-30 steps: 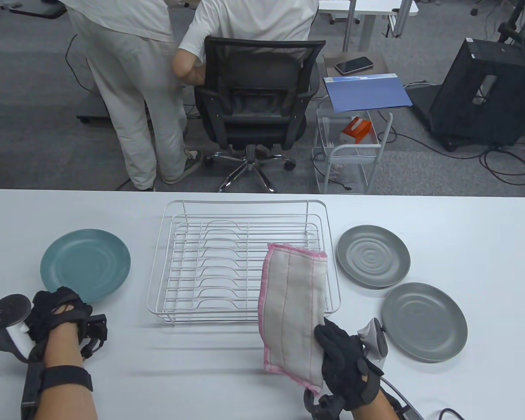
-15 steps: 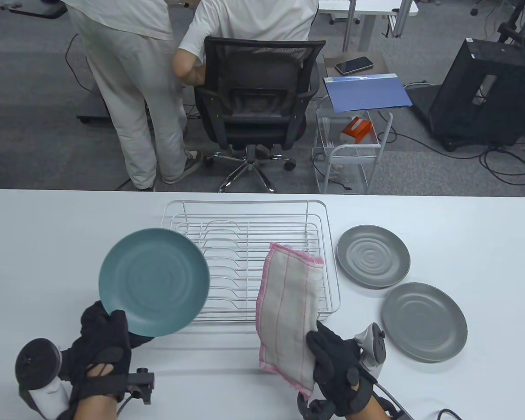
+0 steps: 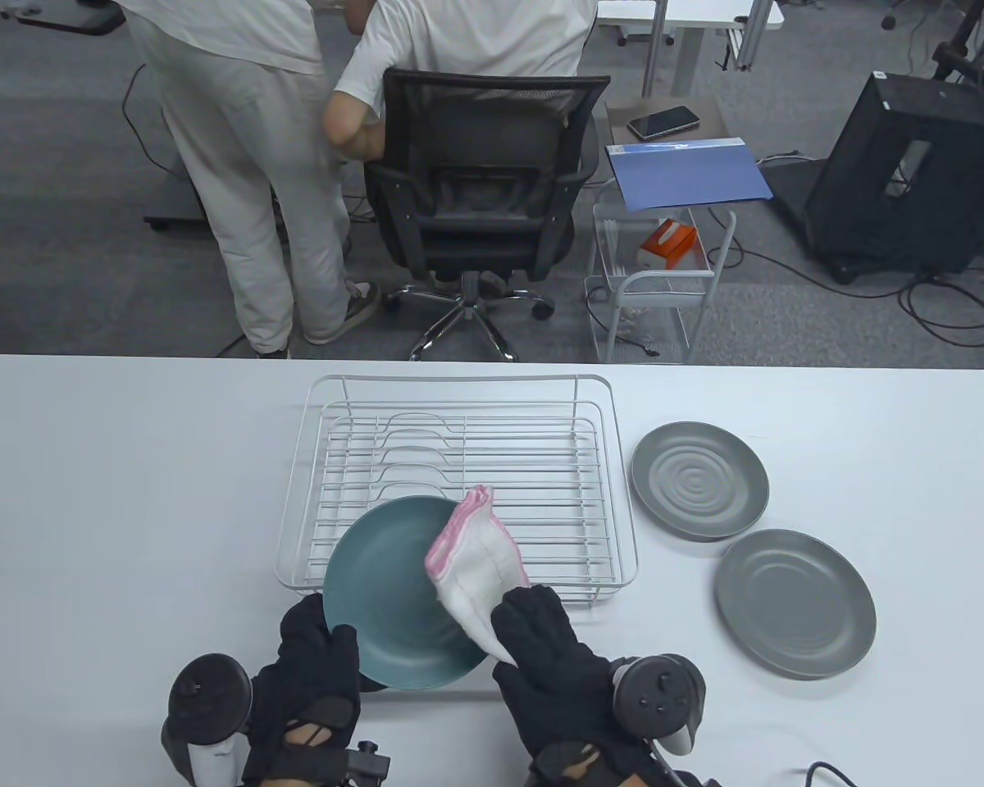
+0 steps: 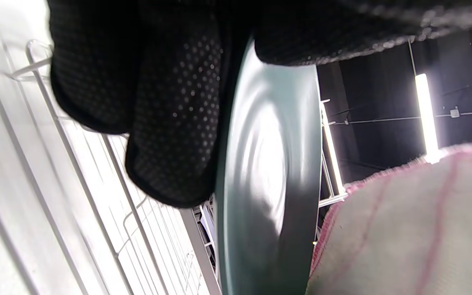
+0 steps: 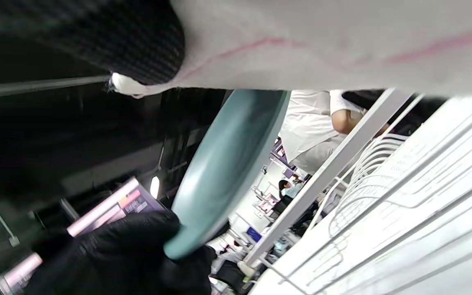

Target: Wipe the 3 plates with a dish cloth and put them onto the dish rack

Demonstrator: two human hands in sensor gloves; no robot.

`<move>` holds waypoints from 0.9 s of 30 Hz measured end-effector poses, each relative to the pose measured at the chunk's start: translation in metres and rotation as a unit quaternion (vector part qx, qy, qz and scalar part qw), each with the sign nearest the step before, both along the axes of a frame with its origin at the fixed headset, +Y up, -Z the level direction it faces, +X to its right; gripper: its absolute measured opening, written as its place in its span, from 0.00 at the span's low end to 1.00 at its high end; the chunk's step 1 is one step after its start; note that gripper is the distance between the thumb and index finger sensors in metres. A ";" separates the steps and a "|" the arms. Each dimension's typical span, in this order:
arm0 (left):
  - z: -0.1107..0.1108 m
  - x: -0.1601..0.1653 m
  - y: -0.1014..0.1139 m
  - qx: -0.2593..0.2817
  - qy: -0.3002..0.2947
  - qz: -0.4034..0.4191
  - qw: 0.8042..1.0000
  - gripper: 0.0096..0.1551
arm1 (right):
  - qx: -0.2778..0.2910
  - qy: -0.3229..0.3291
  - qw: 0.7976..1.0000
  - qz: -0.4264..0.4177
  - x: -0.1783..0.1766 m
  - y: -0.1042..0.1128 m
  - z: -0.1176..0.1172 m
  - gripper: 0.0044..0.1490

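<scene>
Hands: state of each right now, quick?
Left hand: grips the teal plate by its near rim, lifted and tilted.
Right hand: holds the bunched dish cloth against the plate's face.

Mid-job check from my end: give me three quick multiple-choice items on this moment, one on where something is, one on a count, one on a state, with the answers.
1. Where are the two grey plates?
A. In the rack
B. On the table, right of the rack
C. Stacked at the left edge

2. How many plates stand in the dish rack?
A. None
B. One
C. Two

3. What is the right hand doing?
A. Resting idle on the table
B. Lifting a grey plate
C. Holding the dish cloth against the teal plate

Answers:
1 B: both grey plates lie flat on the table beside the dish rack.
2 A: its slots hold nothing.
3 C: the right hand holds the bunched dish cloth on the teal plate, which the left hand grips by its rim.
</scene>
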State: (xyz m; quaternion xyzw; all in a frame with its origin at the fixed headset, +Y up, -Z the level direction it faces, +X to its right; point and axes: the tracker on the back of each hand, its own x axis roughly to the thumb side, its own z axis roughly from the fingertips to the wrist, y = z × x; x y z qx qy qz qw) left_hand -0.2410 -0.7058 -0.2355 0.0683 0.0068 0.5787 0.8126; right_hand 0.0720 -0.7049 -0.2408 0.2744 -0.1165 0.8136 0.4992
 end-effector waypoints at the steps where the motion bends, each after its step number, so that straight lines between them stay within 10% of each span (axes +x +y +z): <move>1: 0.000 0.001 -0.001 0.000 -0.005 0.004 1.000 0.32 | 0.014 -0.011 0.999 0.040 -0.004 0.002 0.003 0.36; 11: -0.001 0.014 -0.002 0.004 -0.069 0.000 0.998 0.35 | 0.045 -0.019 0.968 0.247 -0.035 -0.002 0.011 0.36; 27: -0.002 0.049 -0.004 0.010 -0.234 -0.062 0.970 0.43 | -0.001 -0.097 0.973 0.207 -0.008 -0.003 0.001 0.36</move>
